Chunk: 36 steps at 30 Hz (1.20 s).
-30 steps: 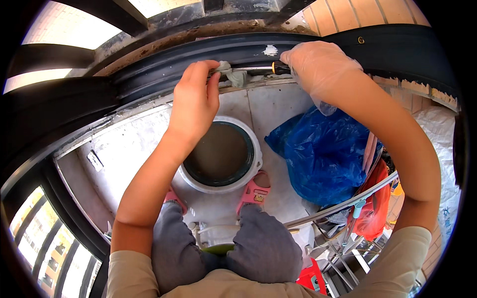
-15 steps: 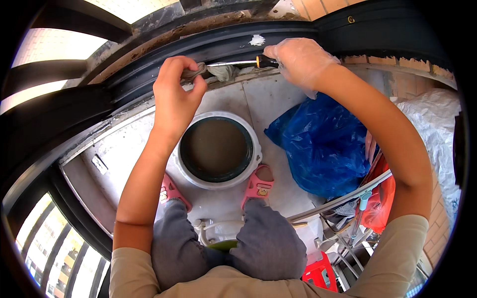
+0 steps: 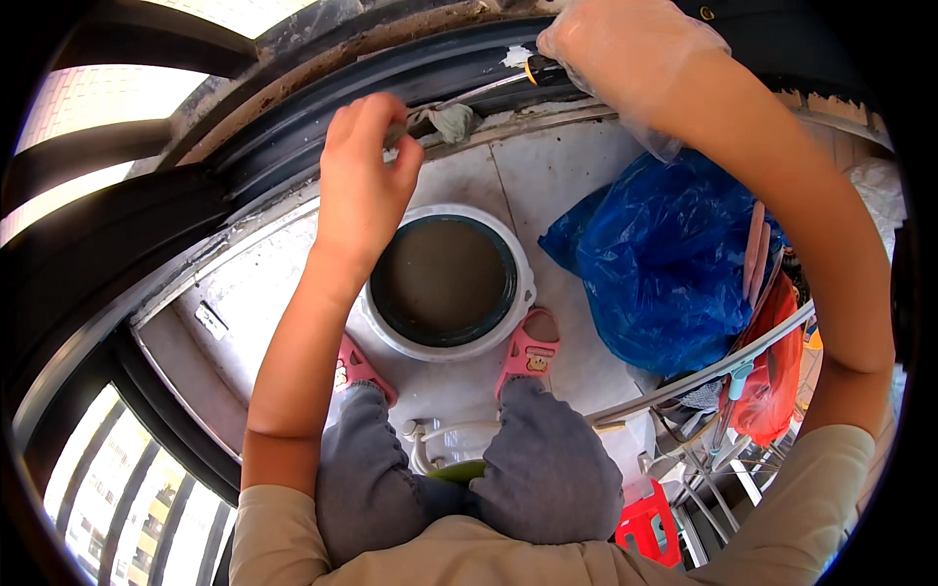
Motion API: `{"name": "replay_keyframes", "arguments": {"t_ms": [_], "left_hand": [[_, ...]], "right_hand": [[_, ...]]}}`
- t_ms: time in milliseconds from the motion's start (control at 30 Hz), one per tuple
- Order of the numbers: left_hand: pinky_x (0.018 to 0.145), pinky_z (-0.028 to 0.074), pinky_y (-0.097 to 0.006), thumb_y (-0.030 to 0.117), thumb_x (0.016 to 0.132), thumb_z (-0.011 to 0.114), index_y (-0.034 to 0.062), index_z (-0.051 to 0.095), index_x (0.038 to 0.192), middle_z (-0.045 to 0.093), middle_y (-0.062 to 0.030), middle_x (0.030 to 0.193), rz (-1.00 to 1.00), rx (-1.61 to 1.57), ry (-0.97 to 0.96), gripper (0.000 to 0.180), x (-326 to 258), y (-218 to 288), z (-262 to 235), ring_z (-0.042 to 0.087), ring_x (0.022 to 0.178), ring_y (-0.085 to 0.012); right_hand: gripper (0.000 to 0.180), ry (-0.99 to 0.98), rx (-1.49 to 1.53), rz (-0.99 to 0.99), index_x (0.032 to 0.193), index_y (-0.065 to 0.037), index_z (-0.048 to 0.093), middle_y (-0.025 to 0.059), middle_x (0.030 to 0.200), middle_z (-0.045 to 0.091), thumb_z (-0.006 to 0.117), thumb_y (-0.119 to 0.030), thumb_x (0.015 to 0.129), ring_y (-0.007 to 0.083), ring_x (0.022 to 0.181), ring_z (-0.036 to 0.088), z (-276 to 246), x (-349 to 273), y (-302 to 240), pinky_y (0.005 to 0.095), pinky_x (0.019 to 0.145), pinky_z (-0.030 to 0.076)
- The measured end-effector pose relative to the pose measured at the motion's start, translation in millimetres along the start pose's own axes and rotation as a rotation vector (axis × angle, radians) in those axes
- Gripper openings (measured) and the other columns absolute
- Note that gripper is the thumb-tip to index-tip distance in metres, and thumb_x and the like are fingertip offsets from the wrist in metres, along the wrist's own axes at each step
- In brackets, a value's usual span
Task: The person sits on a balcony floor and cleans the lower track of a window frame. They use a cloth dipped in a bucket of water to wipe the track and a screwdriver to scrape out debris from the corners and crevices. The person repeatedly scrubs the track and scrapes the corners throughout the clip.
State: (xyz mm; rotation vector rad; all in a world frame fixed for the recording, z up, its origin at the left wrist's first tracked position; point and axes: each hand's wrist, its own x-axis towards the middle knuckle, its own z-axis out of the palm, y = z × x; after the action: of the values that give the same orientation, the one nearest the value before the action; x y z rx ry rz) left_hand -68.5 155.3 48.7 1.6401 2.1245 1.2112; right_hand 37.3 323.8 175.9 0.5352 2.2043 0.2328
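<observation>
My right hand [image 3: 625, 59], in a clear plastic glove, is closed around the black and yellow handle of a screwdriver [image 3: 487, 89]. The metal shaft slants down toward my bare left hand [image 3: 366, 166], whose thumb and fingers pinch a grey cloth [image 3: 452, 123] around the shaft's far end. The tip itself is hidden by cloth and fingers. Both hands are at the black window frame [image 3: 283, 146], over its lower edge. Below them, on the pale tiles, stands a white-rimmed basin [image 3: 447, 355] holding murky brown water [image 3: 445, 278].
To the right of the basin lies a blue plastic bag [image 3: 664, 264], with a red bag [image 3: 767, 376] and a metal rack [image 3: 699, 488] nearer me. My feet in pink sandals [image 3: 528, 352] flank the basin. A red plastic stool [image 3: 650, 527] sits at lower right. Black bars [image 3: 147, 39] stand at upper left.
My right hand has risen and moved right, tilting the screwdriver handle end up. My left hand has shifted slightly right and up with the cloth. The whole view has shifted a little.
</observation>
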Motion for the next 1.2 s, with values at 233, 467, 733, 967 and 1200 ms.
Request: {"name": "replay_keyframes", "arguments": {"t_ms": [233, 467, 733, 967, 1200], "left_hand": [[0.074, 0.049, -0.037, -0.006, 0.070, 0.065, -0.0003, 0.061, 0.083, 0.060, -0.0128, 0.089, -0.020, 0.074, -0.016, 0.015, 2.7, -2.6, 1.7, 0.058, 0.083, -0.0304], [0.072, 0.051, -0.031, -0.008, 0.069, 0.063, -0.0003, 0.058, 0.078, 0.059, -0.0099, 0.088, -0.099, -0.078, 0.029, 0.013, -6.1, -9.7, -5.9, 0.062, 0.080, -0.0237], [0.072, 0.049, -0.029, -0.007, 0.066, 0.065, 0.0017, 0.058, 0.076, 0.059, -0.0086, 0.089, -0.106, -0.185, 0.093, 0.015, -9.4, -18.1, -4.3, 0.060, 0.079, -0.0220], [0.070, 0.048, -0.028, -0.006, 0.067, 0.068, 0.0013, 0.059, 0.076, 0.060, -0.0076, 0.087, -0.096, -0.028, 0.094, 0.014, -4.8, -12.4, -0.3, 0.059, 0.078, -0.0192], [0.071, 0.046, -0.025, -0.007, 0.067, 0.066, 0.0015, 0.058, 0.074, 0.059, -0.0068, 0.084, -0.222, -0.282, 0.109, 0.013, -8.9, -21.4, -5.1, 0.058, 0.077, -0.0167]], "right_hand": [[0.039, 0.349, 0.146, -0.005, 0.115, -0.009, 0.062, 0.0149, 0.100, 0.065, 0.058, 0.002, 0.078, 0.0303, 0.092, 0.064, 33.2, 6.2, -18.7, 0.0386, 0.082, 0.052], [0.033, 0.491, 0.270, -0.133, 0.110, -0.009, 0.062, 0.0130, 0.096, 0.065, 0.057, 0.000, 0.078, 0.0296, 0.090, 0.064, 81.7, 17.6, -20.8, 0.0381, 0.079, 0.052], [0.030, 0.545, 0.178, -0.130, 0.109, -0.008, 0.062, 0.0121, 0.095, 0.065, 0.056, 0.000, 0.080, 0.0281, 0.089, 0.064, 77.6, 9.4, -20.5, 0.0369, 0.076, 0.053], [0.031, 0.483, 0.105, -0.072, 0.110, -0.008, 0.061, 0.0137, 0.094, 0.065, 0.056, 0.000, 0.081, 0.0285, 0.090, 0.065, 64.7, 7.1, -26.4, 0.0366, 0.077, 0.053], [0.027, 0.488, 0.244, -0.121, 0.099, -0.007, 0.062, 0.0129, 0.093, 0.066, 0.064, -0.002, 0.073, 0.0274, 0.090, 0.065, 76.5, 2.6, -28.2, 0.0359, 0.074, 0.054]]}}
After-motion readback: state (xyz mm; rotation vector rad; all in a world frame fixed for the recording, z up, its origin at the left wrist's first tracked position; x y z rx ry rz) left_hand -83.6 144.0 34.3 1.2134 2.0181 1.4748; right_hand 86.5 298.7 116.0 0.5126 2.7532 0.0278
